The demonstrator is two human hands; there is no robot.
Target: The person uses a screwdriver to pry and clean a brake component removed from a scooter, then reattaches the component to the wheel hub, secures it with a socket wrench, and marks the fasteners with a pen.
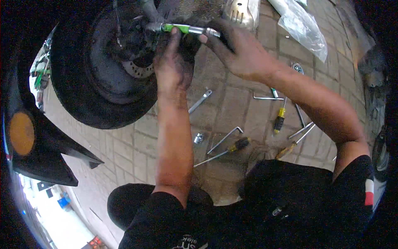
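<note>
A chrome wrench with a bright green grip [182,29] lies nearly level in front of the hub of a black wheel [78,83]. My left hand [173,68] is closed on it from below, its thumb pressed against the green part. At the chrome right end, my right hand [242,52] is closed too, thumb underneath and the other fingers mostly hidden in shadow. The tool's left end reaches toward dark parts by the hub; whether it sits on a fastener I cannot tell. Below that, a perforated brake disc [139,70] shows beside my left wrist.
On the paving lie a socket [198,138], a hex key [224,140], a yellow-black screwdriver [280,120], another screwdriver [239,144] and a ratchet [296,67]. A slotted metal cover [240,15] and clear plastic bag [304,31] are beyond. Black bodywork [45,153] juts in at left.
</note>
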